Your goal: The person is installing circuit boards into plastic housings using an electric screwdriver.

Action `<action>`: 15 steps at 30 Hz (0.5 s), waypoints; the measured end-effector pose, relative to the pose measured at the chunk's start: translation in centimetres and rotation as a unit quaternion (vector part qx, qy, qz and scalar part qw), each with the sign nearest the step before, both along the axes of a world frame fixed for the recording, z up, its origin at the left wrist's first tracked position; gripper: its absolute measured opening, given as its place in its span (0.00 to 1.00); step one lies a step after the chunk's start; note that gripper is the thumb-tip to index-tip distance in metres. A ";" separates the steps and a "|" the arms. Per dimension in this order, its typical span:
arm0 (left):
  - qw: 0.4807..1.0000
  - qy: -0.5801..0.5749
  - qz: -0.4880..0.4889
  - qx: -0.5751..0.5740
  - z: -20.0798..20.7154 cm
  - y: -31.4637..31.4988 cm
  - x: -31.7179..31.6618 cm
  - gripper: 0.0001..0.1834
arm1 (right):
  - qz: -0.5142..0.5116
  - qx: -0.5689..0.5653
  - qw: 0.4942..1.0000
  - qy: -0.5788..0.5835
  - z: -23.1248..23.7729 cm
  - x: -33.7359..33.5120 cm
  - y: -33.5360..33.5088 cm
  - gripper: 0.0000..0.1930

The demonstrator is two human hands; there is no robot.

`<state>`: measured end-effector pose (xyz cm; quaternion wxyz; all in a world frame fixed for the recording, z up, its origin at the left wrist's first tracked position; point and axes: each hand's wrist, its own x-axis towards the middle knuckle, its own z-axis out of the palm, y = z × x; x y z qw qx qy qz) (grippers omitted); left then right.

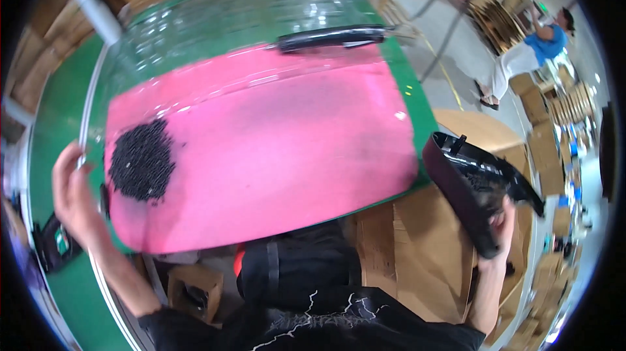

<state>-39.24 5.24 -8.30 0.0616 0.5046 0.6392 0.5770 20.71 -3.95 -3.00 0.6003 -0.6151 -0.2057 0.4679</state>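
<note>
Beyond the right edge of the table, my right hand (501,226) grips a long, black, glossy plastic housing (460,198) by its lower end. The part is hollow and tapers toward one tip. On the left, my left hand (77,198) hovers over the table's metal edge rail, its fingers curved and apart, with nothing visible in them. Near it a heap of small black screw-like pieces (143,160) lies on the pink mat (274,155). Another long black glossy part (331,37) rests at the mat's far edge.
Clear plastic sheeting (228,15) covers the far side of the green table (417,100). An open cardboard box (417,240) stands below the right side. Another black object (55,243) is at the left. A person in a blue top (546,44) is farther off, among stacked cartons.
</note>
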 end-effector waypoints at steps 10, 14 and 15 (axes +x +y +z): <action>0.867 0.201 -0.453 -0.051 -1.0 5.8 10.7 0.12 | 0.339 0.101 0.847 -0.396 -7.2 -13.6 2.7 0.08; 0.847 0.197 -0.491 -0.042 -2.6 6.3 9.7 0.12 | 0.342 0.214 0.511 -0.759 -7.8 -15.3 6.7 0.18; 0.843 0.207 -0.496 -0.027 -2.6 6.7 9.8 0.12 | 0.354 0.253 0.515 -0.738 -9.2 -14.4 7.6 0.17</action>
